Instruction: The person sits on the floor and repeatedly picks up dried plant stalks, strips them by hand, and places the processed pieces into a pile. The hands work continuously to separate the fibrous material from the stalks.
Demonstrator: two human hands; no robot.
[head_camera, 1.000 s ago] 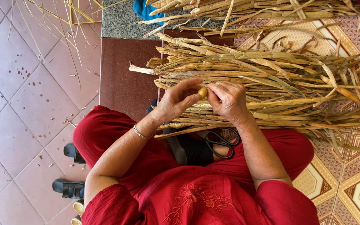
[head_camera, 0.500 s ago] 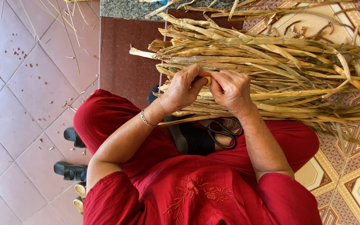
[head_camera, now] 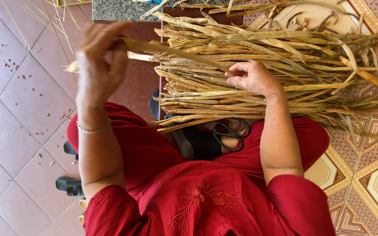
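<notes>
I am seeing the left hand (head_camera: 99, 57) now swung far out to the side, its grip closing on one long dried leaf strip (head_camera: 176, 51) that it is peeling away from the bundle of dried stalks (head_camera: 259, 78); half a second ago both hands were meeting at the bundle's middle. The right hand (head_camera: 252, 78) is staying on the bundle, fingers curled, pinning the strip's other end. Black scissors (head_camera: 228, 133) are lying on the red lap below.

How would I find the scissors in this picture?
Start at the big bundle of dry yellow stalks across the person's lap. Just under its lower edge, on the red dress, lie the scissors. Their looped black handles are the only dark, shiny thing among pale straw.
</notes>
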